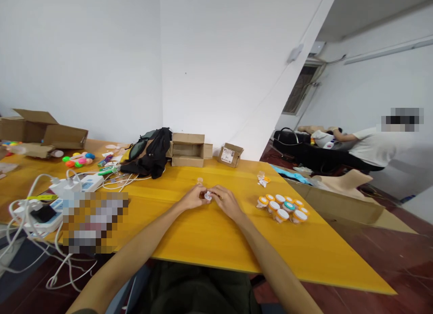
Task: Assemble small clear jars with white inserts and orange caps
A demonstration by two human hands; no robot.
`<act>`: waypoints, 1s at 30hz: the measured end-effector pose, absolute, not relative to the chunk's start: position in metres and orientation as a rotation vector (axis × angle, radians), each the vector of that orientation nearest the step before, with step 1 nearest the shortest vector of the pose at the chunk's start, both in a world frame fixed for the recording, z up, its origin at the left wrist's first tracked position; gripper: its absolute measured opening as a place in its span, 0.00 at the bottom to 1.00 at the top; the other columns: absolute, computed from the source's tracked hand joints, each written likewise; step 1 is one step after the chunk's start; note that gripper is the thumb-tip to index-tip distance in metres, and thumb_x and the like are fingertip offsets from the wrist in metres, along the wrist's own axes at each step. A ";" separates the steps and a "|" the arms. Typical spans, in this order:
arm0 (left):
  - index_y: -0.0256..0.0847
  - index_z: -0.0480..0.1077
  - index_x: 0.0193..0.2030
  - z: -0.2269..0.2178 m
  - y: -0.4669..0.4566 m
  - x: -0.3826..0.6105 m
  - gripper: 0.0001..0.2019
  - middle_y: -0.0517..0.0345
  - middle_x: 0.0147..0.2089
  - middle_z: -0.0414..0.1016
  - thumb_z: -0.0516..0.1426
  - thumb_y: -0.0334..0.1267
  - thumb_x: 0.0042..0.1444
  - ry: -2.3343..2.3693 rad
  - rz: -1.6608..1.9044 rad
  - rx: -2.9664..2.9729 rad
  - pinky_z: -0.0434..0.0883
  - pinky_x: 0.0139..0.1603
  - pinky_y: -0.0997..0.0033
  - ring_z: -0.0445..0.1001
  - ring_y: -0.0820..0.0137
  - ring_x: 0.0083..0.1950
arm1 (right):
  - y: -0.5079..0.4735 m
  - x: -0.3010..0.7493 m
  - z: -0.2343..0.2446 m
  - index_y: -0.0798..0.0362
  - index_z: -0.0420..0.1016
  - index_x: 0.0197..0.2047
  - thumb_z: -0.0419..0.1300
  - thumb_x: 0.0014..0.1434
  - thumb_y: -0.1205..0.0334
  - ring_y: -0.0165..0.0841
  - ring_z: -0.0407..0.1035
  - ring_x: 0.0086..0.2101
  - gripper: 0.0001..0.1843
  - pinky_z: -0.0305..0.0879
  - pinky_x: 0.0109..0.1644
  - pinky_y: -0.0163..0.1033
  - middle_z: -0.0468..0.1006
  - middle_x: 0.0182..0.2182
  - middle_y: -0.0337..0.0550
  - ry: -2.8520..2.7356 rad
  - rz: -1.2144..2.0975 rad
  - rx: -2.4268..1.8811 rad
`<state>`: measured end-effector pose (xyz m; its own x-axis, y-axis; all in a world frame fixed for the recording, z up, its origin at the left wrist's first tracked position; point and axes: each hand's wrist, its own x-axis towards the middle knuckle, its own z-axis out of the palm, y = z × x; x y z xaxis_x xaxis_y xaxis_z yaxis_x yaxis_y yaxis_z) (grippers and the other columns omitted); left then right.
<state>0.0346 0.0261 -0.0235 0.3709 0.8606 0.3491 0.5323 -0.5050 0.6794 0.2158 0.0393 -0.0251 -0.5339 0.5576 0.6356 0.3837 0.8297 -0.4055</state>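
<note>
My left hand and my right hand meet over the middle of the yellow table, fingers curled together around a small white object pinched between them. A small clear piece lies on the table just beyond my hands. To the right of my right hand stands a cluster of several small round containers with white, orange and teal lids. A few small white and orange bits lie behind that cluster.
Open cardboard boxes and a dark bag stand at the table's back. White power strips and cables and coloured balls fill the left side. A person in white sits at the right, beyond a flat cardboard sheet.
</note>
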 end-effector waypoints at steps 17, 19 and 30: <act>0.39 0.65 0.24 -0.026 0.028 0.034 0.10 0.62 0.27 0.62 0.61 0.40 0.50 1.165 0.980 2.172 0.63 0.39 0.70 0.61 0.69 0.34 | 0.040 0.216 -0.030 0.46 0.79 0.44 0.53 0.66 0.62 0.36 0.74 0.36 0.12 0.71 0.41 0.39 0.79 0.36 0.45 -2.215 0.197 -0.713; 0.39 0.65 0.24 -0.026 0.028 0.034 0.10 0.61 0.27 0.62 0.61 0.40 0.50 1.170 0.977 2.179 0.64 0.39 0.69 0.61 0.69 0.34 | 0.041 0.216 -0.031 0.46 0.79 0.44 0.53 0.66 0.62 0.36 0.74 0.36 0.12 0.71 0.41 0.39 0.79 0.36 0.45 -2.214 0.192 -0.717; 0.39 0.68 0.23 -0.021 0.024 0.034 0.08 0.60 0.28 0.65 0.60 0.36 0.51 1.150 0.957 2.213 0.65 0.41 0.68 0.65 0.67 0.35 | 0.044 0.217 -0.036 0.46 0.79 0.44 0.54 0.66 0.63 0.37 0.74 0.36 0.12 0.70 0.39 0.39 0.79 0.35 0.45 -2.215 0.153 -0.737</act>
